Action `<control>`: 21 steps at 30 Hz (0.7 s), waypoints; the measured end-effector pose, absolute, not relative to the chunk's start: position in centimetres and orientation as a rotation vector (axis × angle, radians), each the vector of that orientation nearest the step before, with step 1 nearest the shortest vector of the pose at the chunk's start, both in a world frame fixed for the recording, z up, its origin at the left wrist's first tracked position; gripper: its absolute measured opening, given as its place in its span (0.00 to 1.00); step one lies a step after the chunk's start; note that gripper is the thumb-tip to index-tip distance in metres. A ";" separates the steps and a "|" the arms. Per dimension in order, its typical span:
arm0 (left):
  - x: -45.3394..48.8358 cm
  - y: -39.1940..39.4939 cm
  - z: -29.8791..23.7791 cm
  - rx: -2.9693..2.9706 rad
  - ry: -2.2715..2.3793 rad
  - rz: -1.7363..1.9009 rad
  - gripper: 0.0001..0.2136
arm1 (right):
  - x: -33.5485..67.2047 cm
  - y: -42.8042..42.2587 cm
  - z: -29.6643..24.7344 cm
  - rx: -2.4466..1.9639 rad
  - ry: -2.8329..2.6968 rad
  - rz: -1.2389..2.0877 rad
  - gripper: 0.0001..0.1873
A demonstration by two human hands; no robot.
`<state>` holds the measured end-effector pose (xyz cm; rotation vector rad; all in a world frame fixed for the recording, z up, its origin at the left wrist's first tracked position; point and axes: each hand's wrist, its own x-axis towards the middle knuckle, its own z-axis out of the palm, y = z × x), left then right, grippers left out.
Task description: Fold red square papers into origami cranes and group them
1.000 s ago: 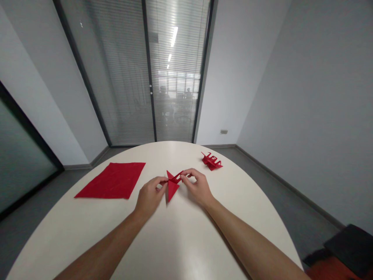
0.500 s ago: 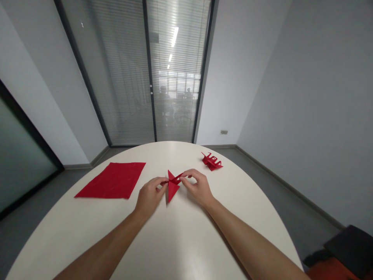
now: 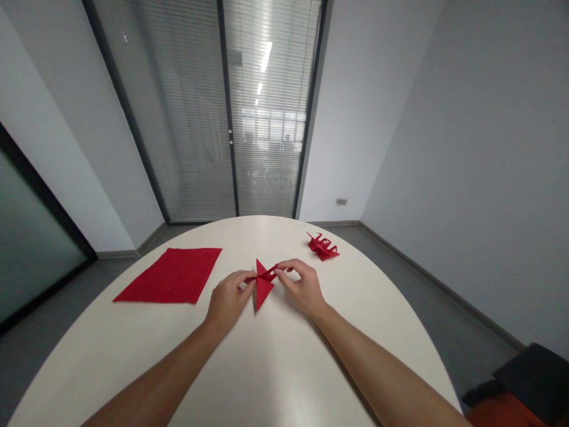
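Observation:
Between my two hands is a small red origami crane, its pointed wings spread toward and away from me. My left hand pinches its left end between thumb and fingertips. On the other side, my right hand pinches the narrow strip at its upper right. The fingertips cover both ends of the folded paper. Beyond my right hand, several similar red folded paper pieces sit bunched together.
Flat red paper sheets lie left of my hands on the round white table. Past the table's far edge stands a glass partition with blinds. A black and orange chair is at the lower right.

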<state>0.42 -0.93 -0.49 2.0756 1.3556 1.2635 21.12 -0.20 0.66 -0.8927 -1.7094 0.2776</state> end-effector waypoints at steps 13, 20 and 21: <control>0.3 -0.8 -0.6 2.071 1.362 1.247 0.08 | 21.3 -0.4 1.2 -0.809 -1.835 0.230 0.07; 0.1 -1.0 -0.4 2.122 1.319 1.263 0.08 | 21.1 -0.4 1.1 -0.844 -1.760 0.373 0.04; 0.1 -1.0 -0.4 2.127 1.317 1.264 0.08 | 21.1 -0.3 1.0 -0.859 -1.742 0.416 0.04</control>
